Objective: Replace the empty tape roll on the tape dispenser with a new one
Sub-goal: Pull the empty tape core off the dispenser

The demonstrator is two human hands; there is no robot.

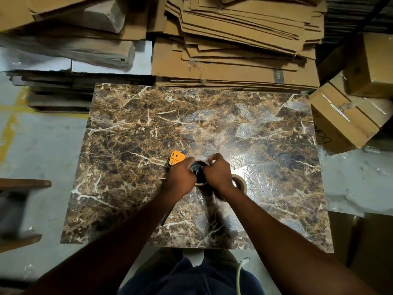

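An orange and black tape dispenser lies on the brown marble table, near its middle front. My left hand grips the dispenser's body from the left. My right hand holds a pale tape roll that sits around the dispenser's black hub, fingers curled over its rim. A second clear tape roll lies flat on the table just right of my right wrist. The dispenser's handle is hidden under my hands.
Flattened cardboard sheets are stacked behind the table. Sealed cartons lean at the right edge. A wooden bench stands at the left. A white cable hangs near my lap.
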